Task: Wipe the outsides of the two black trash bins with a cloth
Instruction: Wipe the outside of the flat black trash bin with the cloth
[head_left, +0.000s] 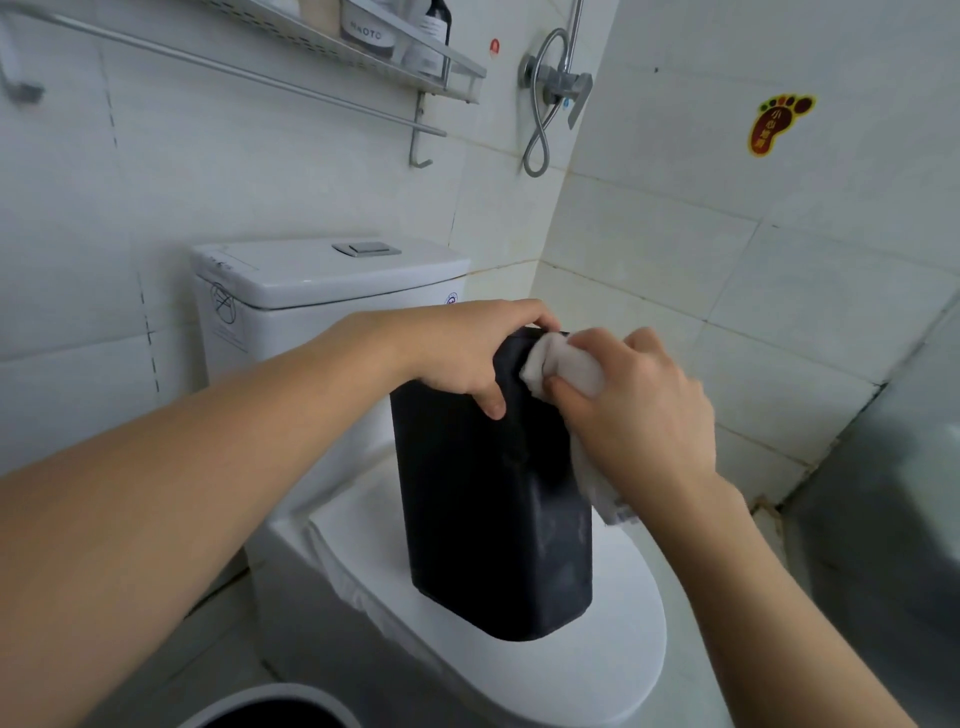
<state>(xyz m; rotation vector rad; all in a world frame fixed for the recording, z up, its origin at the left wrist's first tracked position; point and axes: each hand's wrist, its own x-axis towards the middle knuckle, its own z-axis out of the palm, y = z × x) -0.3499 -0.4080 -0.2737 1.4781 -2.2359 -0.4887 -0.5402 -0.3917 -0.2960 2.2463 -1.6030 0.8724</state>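
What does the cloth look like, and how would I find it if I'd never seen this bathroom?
Find the white toilet; a tall black bin stands on its closed lid. At the bin's top right corner, the right hand grips a crumpled white cloth against it. It's the only soft, wrinkly white thing there.

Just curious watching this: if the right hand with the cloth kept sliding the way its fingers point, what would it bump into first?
Probably the left hand gripping the black bin's top; depth is unclear.
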